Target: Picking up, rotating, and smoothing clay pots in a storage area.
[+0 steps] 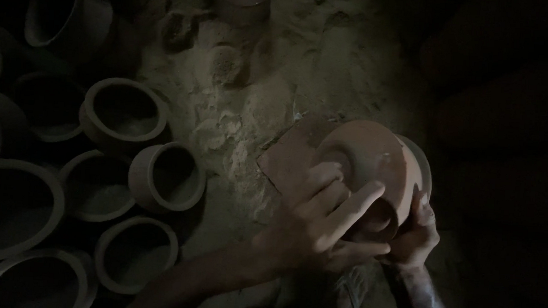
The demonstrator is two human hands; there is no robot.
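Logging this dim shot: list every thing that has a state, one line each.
clay pot: tilted on its side, gripped by both hands
left hand: fingers spread over the pot's neck
right hand: cupping the pot's lower side
flat reddish slab: lying on sand beside the pot
finished pots: upright, mouths open, clustered at left

left: clay pots (165, 176) crowd | centre: sandy ground (253, 76) open

My hands, left (320, 220) and right (418, 236), hold a pot (375, 163) at right, above a flat slab (289, 158). Empty pots (165, 176) crowd the sandy floor (258, 108) to my left.
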